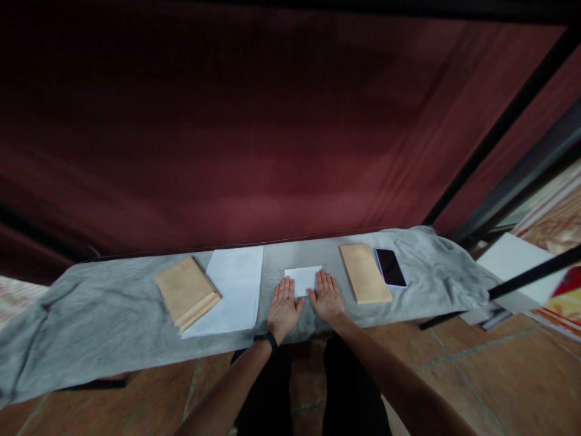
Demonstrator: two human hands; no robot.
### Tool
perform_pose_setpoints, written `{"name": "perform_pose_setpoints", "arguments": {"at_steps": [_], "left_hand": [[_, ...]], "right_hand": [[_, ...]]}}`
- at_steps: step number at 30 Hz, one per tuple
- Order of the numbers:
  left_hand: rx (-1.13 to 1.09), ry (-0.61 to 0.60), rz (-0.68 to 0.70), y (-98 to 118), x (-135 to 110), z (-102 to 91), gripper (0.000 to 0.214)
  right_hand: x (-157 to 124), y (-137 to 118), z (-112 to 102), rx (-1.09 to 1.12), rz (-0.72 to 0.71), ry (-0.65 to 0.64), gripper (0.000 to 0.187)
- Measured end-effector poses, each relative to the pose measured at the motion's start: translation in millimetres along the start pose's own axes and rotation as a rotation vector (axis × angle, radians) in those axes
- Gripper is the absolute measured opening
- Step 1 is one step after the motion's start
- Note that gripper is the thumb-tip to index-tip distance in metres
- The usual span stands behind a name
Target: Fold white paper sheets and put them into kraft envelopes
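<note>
A small white piece of paper (302, 280), perhaps folded, lies flat on the grey cloth in front of me. My left hand (284, 307) rests flat on its left side, fingers stretched out and pointing away from me. On the paper's right side lies my right hand (327, 297), also flat with its fingers extended. Both thumbs point inward near the paper's lower edge. To the left are larger white sheets (236, 287), partly under a stack of brown envelopes (186, 287). Right of my right hand sits another brown envelope or stack of them (364, 272).
A phone (391, 267) with a dark screen lies beside the right-hand brown stack. Grey cloth (104, 309) covers the long narrow surface, wrinkled at both ends. Behind it rises a dark red panel (272, 151) with black bars. Brown tiles (454, 369) form the floor.
</note>
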State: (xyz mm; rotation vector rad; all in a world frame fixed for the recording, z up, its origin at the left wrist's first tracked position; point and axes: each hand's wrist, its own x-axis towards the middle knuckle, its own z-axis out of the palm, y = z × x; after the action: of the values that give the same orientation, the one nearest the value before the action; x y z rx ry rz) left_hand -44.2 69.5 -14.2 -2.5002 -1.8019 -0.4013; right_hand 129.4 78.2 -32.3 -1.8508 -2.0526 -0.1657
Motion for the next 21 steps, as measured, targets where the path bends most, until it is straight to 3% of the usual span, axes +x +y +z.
{"name": "perform_pose_setpoints", "arguments": {"at_steps": [9, 21], "left_hand": [[-0.011, 0.006, 0.01, -4, -1, 5.8, 0.065], [-0.017, -0.009, 0.011, -2, -4, -7.6, 0.056]], "right_hand": [[1, -1, -7, 0.001, 0.015, -0.08, 0.067], [1, -1, -12, 0.032, 0.022, -0.076, 0.065]]}}
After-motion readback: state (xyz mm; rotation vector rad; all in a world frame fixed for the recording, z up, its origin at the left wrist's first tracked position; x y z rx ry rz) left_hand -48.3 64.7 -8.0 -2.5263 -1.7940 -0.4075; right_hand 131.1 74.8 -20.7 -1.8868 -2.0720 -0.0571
